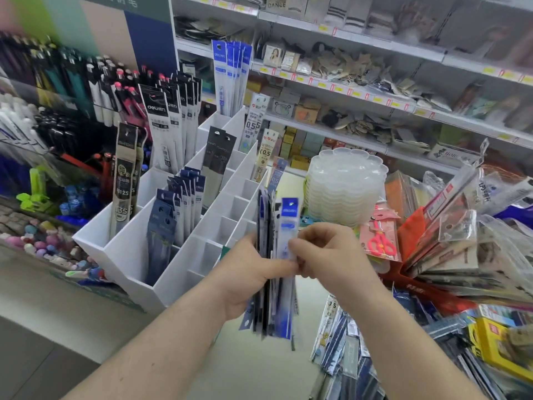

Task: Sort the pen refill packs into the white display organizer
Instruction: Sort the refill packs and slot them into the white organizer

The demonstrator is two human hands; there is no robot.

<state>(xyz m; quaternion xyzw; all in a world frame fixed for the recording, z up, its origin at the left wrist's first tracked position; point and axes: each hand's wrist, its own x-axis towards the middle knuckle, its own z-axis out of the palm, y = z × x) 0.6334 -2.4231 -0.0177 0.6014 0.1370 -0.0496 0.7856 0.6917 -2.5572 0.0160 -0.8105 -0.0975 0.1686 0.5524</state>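
Organizer on our left, loose stock on our right

We've got the display organizer (pixel 135 255) ahead-left with refill packs (pixel 184 194) standing in its compartments, shelves (pixel 375 53) behind it, a stack of palette trays (pixel 346 180) to its right, scissors pack (pixel 380 241) before those.

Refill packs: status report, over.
Left hand grips refill bundle. Right hand pinches blue pack. White organizer part filled, nothing blocking.

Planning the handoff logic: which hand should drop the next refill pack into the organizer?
Right, probably. The right hand pinches one blue pack; the left hand grips the bundle beside the organizer.
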